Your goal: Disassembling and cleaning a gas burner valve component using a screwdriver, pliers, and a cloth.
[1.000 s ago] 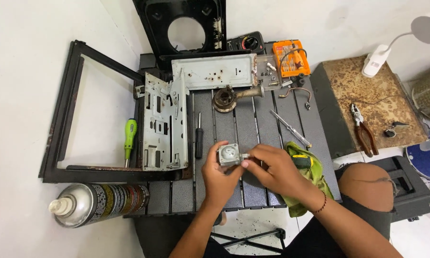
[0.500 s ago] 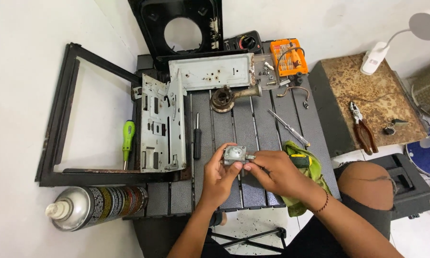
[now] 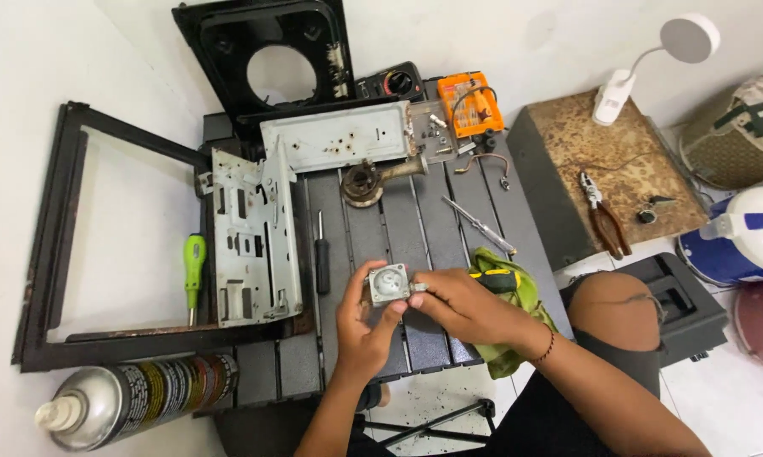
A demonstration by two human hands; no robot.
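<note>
Both hands are pinching a small grey square part (image 3: 389, 285) over the dark slatted table (image 3: 415, 228): left hand (image 3: 360, 326) cupping it underneath, right hand (image 3: 462, 306) gripping its side. White walls, tiled floor, spray can (image 3: 132, 399) lying nearby.

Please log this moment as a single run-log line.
left hand: holds small square metal part | right hand: pinches its right edge | beneath: slatted table | beside: green cloth

spray can (image 3: 127, 402): base cut off | red disc (image 3: 762, 317): cut by right edge
</note>
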